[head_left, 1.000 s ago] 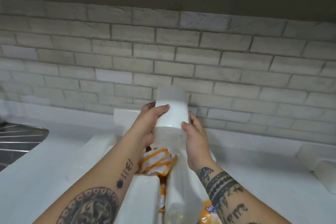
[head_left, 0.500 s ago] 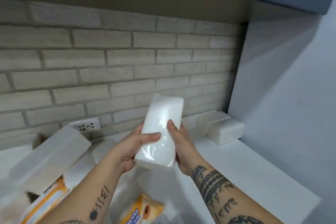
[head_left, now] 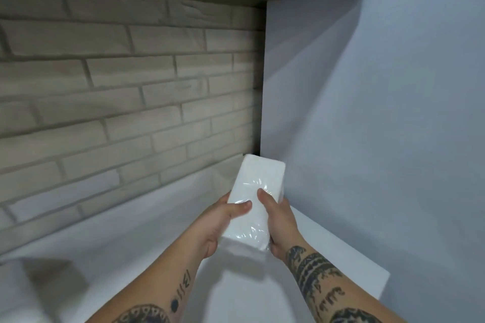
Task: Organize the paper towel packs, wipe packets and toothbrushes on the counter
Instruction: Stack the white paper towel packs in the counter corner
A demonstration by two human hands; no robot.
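Being held between the curled fingers of the left hand point(head_left: 220, 223) and right hand point(head_left: 282, 223), the slick-wrapped paper towel pack point(head_left: 258, 191) could be dropped or knocked against the wall point(head_left: 367, 139).

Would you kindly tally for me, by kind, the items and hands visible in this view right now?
White plastic-wrapped paper towel pack, gripped from both sides: 1
Hands, the left hand and the right hand: 2
Blurred white block on the counter at lower left, kind unclear: 1
Total: 4
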